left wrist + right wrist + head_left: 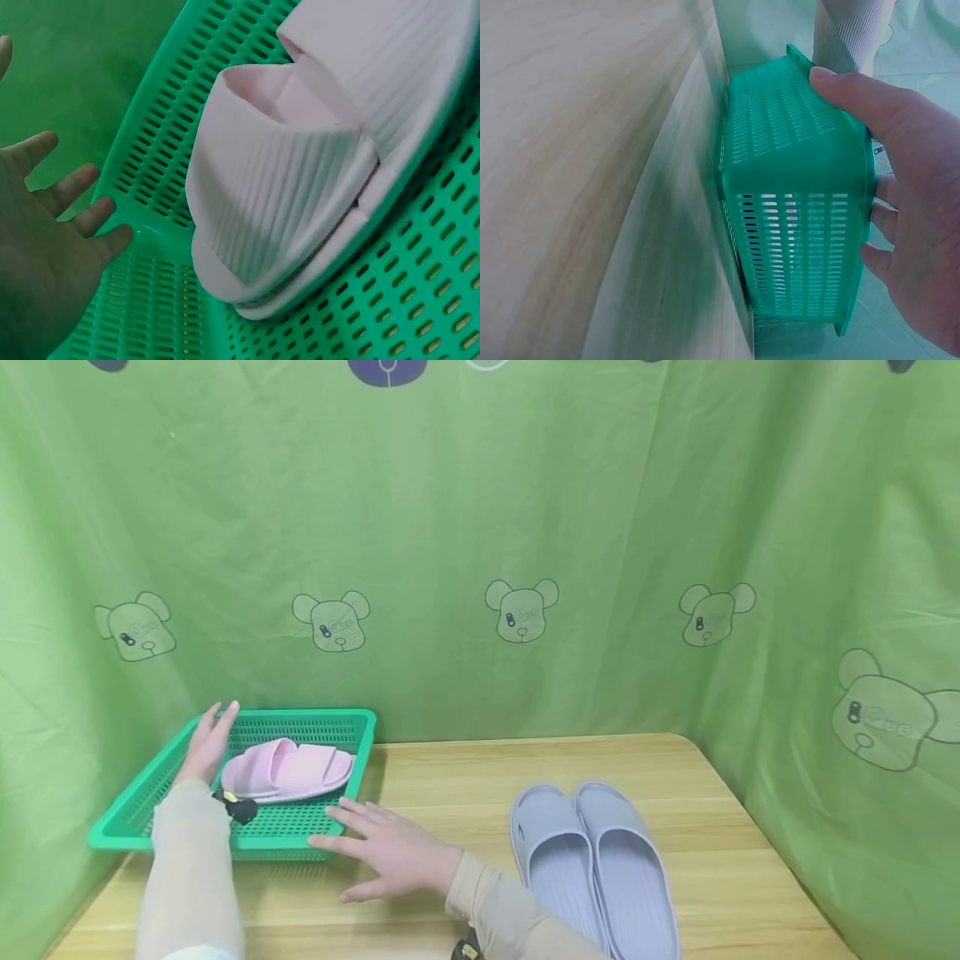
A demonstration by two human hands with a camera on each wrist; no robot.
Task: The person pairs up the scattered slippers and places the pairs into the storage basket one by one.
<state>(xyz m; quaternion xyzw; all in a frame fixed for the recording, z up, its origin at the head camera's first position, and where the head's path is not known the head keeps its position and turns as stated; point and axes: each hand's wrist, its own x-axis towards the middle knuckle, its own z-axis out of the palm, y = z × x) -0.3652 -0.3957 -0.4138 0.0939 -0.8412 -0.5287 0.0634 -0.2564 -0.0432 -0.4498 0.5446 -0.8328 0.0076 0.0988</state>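
Observation:
A pair of pink slippers (pixel 292 772) lies together inside a green perforated plastic basket (pixel 120 842) at the table's left side. My left hand (pixel 206 750) is over the basket's left part, fingers extended and holding nothing. In the left wrist view its palm (pixel 45 247) faces the ribbed straps of the slippers (pixel 270 180), apart from them. At the basket's front right corner is my right hand (pixel 393 852), its fingers spread. The right wrist view has that hand (pixel 922 195) right at the rim of the basket (pixel 866 187), with straight, parted fingers.
Two grey-blue slippers (pixel 592 860) stand side by side on the wooden table (pixel 457 777), to the right of the right hand. A green curtain (pixel 600 510) printed with bear heads surrounds the table at the back and sides.

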